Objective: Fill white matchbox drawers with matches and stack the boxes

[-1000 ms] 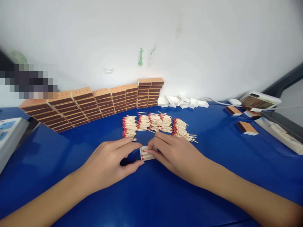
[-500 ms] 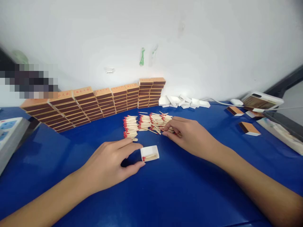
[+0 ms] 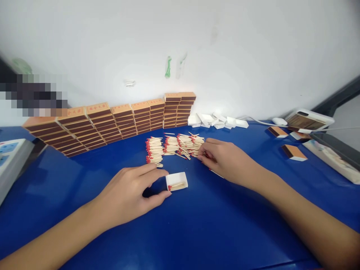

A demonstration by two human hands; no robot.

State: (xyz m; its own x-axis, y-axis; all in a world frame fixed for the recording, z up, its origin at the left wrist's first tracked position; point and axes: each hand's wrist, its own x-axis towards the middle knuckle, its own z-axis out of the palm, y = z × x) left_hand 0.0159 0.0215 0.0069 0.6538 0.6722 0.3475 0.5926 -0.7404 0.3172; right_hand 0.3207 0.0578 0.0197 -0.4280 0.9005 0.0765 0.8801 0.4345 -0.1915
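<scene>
With thumb and fingers curled at its left end, my left hand grips a small white matchbox tray on the blue tabletop. A few red-tipped matches lie along the near side inside the tray. My right hand is closed in a pinch at the right end of a heap of loose matches, with some match ends showing by its fingertips. One stray match pokes out below that hand. A separate bundle of matches lies at the heap's left, heads to the left.
Stacked matchboxes form a row along the wall at the back left. White empty trays are piled behind the matches. Loose matchboxes, a white cable and a pouch lie on the right. A power strip is at the left.
My right hand has shifted slightly right and its fingers have drawn closer together at the matches. A stray match now shows below it. My left hand stays on the tray.
</scene>
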